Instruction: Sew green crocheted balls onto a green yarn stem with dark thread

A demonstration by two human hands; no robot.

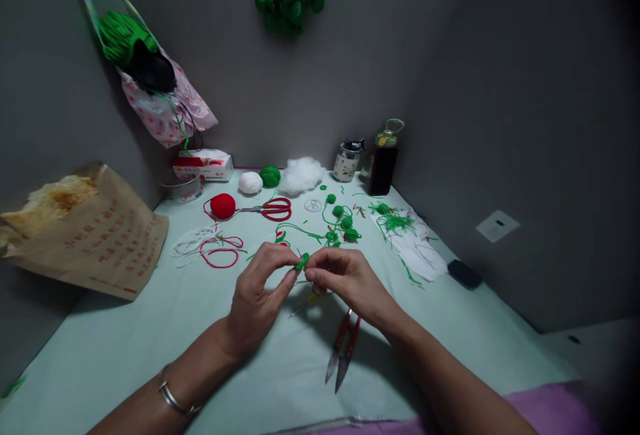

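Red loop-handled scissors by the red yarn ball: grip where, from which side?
Probably the red loops, from above and the right: the scissors lie flat, with the blades pointing left toward the red yarn ball.

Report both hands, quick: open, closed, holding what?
Left hand: closed, pinching a small green piece.
Right hand: pinched closed beside that piece; what it holds cannot be told.

flatbread (55, 203) in paper bag (113, 238) | green-topped bottle (387, 137) | wall plate (498, 225)
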